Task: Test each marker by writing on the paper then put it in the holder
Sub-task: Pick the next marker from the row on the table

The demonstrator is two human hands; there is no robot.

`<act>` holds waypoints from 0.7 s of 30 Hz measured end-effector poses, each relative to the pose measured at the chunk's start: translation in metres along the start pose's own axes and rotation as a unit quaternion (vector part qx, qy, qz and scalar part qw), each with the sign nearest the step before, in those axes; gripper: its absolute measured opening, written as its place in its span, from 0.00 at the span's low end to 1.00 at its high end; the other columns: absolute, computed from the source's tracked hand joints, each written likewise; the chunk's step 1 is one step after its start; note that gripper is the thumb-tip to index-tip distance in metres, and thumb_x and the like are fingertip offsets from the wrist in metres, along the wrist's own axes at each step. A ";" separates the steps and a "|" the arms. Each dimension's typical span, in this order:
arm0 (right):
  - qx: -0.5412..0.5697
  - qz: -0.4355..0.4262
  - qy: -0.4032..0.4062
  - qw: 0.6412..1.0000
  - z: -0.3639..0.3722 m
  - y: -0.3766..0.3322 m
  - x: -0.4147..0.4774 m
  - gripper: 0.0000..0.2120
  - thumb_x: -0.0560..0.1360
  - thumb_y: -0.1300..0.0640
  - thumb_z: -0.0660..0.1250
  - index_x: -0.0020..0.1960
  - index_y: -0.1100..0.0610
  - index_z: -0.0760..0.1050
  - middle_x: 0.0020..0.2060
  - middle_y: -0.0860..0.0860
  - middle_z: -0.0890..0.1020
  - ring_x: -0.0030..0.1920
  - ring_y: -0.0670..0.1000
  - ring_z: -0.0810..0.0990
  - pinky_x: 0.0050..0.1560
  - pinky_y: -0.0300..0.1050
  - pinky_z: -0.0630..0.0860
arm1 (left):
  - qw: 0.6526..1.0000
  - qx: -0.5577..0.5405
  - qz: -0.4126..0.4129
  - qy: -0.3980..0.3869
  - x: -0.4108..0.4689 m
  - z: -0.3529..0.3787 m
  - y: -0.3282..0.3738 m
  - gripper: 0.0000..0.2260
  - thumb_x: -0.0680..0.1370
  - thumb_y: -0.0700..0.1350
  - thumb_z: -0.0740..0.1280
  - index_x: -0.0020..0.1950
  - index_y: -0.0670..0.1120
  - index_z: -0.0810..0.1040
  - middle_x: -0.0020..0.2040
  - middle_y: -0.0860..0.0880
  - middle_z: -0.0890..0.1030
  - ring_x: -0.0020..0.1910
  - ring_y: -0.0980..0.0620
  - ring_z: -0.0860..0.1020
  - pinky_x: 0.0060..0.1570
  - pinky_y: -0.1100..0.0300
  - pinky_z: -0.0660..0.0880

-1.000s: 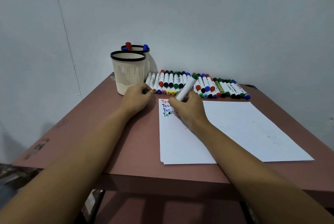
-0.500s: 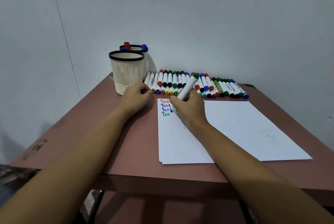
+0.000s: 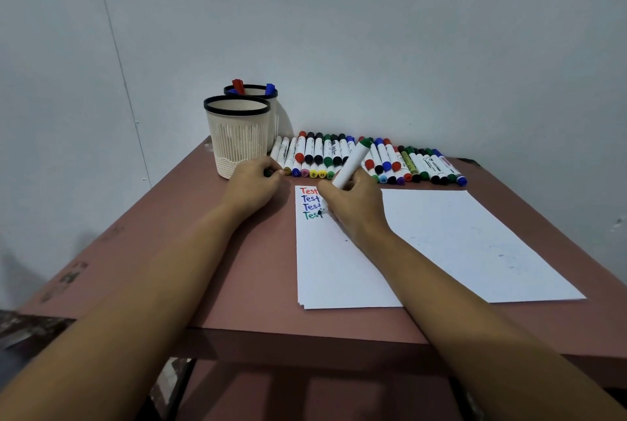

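Observation:
My right hand (image 3: pixel 353 206) grips a white marker with a green end (image 3: pixel 351 162), its tip down on the white paper (image 3: pixel 339 268) beside a green "Test". Red, blue and darker "Test" lines sit above it. Left of the paper, my left hand (image 3: pixel 254 188) rests on the table with its fingers curled round a small dark green cap (image 3: pixel 268 172). A cream holder with a black rim (image 3: pixel 237 135) stands just behind that hand. A second holder (image 3: pixel 261 94) behind it has a red and a blue marker in it. A row of markers (image 3: pixel 366 159) lies along the wall.
The brown table (image 3: pixel 203 268) meets a grey wall at the back and left. A second white sheet (image 3: pixel 475 244) lies to the right of the written one. The table's front edge is close to me.
My right hand has written further along the green word, now ending in a "t". My left hand has stayed where it was.

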State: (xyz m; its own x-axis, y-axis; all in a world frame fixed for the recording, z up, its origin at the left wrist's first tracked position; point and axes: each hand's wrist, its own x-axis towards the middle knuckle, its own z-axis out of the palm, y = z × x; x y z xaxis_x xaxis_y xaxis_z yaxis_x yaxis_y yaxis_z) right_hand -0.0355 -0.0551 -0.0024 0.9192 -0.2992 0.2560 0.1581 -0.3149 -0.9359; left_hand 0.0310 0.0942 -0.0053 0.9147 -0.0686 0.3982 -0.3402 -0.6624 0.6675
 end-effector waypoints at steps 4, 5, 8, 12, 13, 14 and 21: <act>0.010 0.004 0.015 1.000 -0.002 -0.002 0.000 0.07 0.73 0.59 0.69 0.47 0.56 0.71 0.36 0.49 0.75 0.36 0.46 0.75 0.39 0.42 0.77 | 1.000 0.013 0.009 -0.004 -0.002 -0.002 0.002 0.09 0.78 0.43 0.63 0.53 0.41 0.80 0.50 0.46 0.80 0.46 0.54 0.71 0.41 0.65 0.62; 0.043 0.015 0.018 0.999 -0.003 -0.002 0.001 0.06 0.73 0.59 0.68 0.46 0.56 0.71 0.35 0.50 0.75 0.34 0.47 0.74 0.36 0.42 0.75 | 1.000 0.017 0.014 -0.010 -0.003 -0.002 0.004 0.10 0.78 0.43 0.63 0.54 0.41 0.80 0.51 0.46 0.80 0.46 0.54 0.71 0.41 0.65 0.62; 0.160 0.061 0.031 0.985 -0.008 -0.005 0.006 0.05 0.74 0.61 0.67 0.45 0.56 0.70 0.33 0.53 0.75 0.30 0.47 0.72 0.29 0.40 0.70 | 0.999 0.019 0.034 -0.022 -0.006 -0.003 0.010 0.10 0.79 0.42 0.62 0.54 0.40 0.79 0.53 0.45 0.80 0.47 0.55 0.71 0.42 0.66 0.62; 0.251 0.087 0.035 0.963 -0.013 -0.009 0.012 0.06 0.75 0.63 0.65 0.45 0.55 0.70 0.31 0.52 0.76 0.29 0.46 0.73 0.31 0.40 0.70 | 0.998 -0.011 0.052 -0.031 -0.009 -0.005 0.018 0.09 0.77 0.40 0.61 0.50 0.44 0.81 0.51 0.46 0.75 0.46 0.57 0.70 0.42 0.70 0.61; 0.265 0.084 0.030 0.960 -0.014 -0.009 0.013 0.05 0.75 0.64 0.64 0.45 0.56 0.70 0.31 0.52 0.76 0.29 0.46 0.73 0.31 0.40 0.71 | 0.998 -0.026 0.051 -0.037 -0.010 -0.005 0.020 0.10 0.77 0.39 0.60 0.49 0.46 0.81 0.51 0.47 0.71 0.45 0.59 0.70 0.43 0.71 0.60; 0.275 0.080 0.024 0.958 -0.015 -0.010 0.014 0.04 0.76 0.65 0.64 0.45 0.58 0.70 0.32 0.52 0.76 0.30 0.46 0.74 0.30 0.39 0.72 | 0.997 -0.041 0.051 -0.044 -0.010 -0.005 0.022 0.10 0.77 0.39 0.60 0.49 0.48 0.81 0.51 0.48 0.69 0.44 0.61 0.69 0.43 0.73 0.60; 0.271 0.058 -0.010 0.961 -0.018 -0.009 0.018 0.03 0.76 0.65 0.66 0.49 0.61 0.72 0.36 0.56 0.78 0.32 0.47 0.77 0.31 0.38 0.76 | 0.985 -0.038 0.092 -0.140 -0.015 -0.005 0.027 0.19 0.78 0.38 0.60 0.67 0.53 0.71 0.50 0.49 0.68 0.51 0.53 0.70 0.58 0.62 0.67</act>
State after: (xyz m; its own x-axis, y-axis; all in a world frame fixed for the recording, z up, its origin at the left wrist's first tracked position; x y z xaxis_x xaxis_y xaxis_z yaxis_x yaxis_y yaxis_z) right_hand -0.0274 -0.0739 0.0154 0.9477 -0.2851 0.1435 0.2145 0.2357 -0.9479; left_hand 0.0065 0.0816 0.0099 0.8566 -0.3925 0.3350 -0.5117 -0.5622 0.6498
